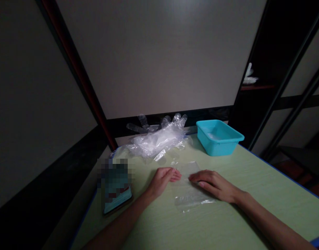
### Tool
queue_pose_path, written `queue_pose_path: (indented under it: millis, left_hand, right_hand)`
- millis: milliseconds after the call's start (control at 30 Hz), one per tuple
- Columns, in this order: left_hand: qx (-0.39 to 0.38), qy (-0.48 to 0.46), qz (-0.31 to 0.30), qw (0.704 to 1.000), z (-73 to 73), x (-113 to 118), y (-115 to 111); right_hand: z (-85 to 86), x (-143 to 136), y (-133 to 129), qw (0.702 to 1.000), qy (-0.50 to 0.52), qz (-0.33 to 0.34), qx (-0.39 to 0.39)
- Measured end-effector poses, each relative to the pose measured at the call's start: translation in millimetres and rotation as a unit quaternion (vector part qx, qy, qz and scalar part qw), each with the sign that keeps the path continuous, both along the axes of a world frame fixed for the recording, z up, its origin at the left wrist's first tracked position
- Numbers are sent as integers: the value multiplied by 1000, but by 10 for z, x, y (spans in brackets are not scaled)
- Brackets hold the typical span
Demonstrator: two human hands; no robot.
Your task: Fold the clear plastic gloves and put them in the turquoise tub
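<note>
A thin, clear plastic piece (189, 196), which looks like a disposable glove, lies spread flat on the table between my hands. My left hand (163, 178) rests at its left edge with the fingers stretched out and the palm turned inward; it grips nothing. Across the plastic's right side lies my right hand (213, 184), palm down, its fingers extended and touching the sheet. The upper end of the plastic is hard to make out. Farther back sits a loose heap of clear disposable gloves (159, 139), several of their fingers sticking up.
A turquoise plastic basin (220, 147) stands at the table's back right. On the left lies a phone-like object (117, 201), partly pixelated. The pale green table (269, 194) has a blue edge and meets a light panel (170, 62) behind it.
</note>
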State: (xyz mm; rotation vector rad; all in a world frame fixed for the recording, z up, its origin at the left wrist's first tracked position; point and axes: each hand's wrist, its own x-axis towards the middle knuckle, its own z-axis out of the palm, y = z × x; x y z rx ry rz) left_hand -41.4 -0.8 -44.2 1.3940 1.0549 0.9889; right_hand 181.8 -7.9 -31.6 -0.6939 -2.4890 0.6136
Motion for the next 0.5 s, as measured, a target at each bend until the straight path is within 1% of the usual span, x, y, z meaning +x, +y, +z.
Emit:
queue_pose_path:
  millis: [133,300,400,500]
  left_hand:
    - [-14,0,36,999,-20,2,7]
    - [-16,19,108,994,-4,8,-12]
    - [-6,33,145,989,15,5,-19]
    - [1,36,168,985,23,-1,-18]
  right_hand:
    - [-4,7,12,1000,2,0,-5]
    - [-3,11,18,1000,17,-10,-18]
    - [-14,32,33,999,25,-40,-24]
    - [-34,83,69,995,26,-94,-30]
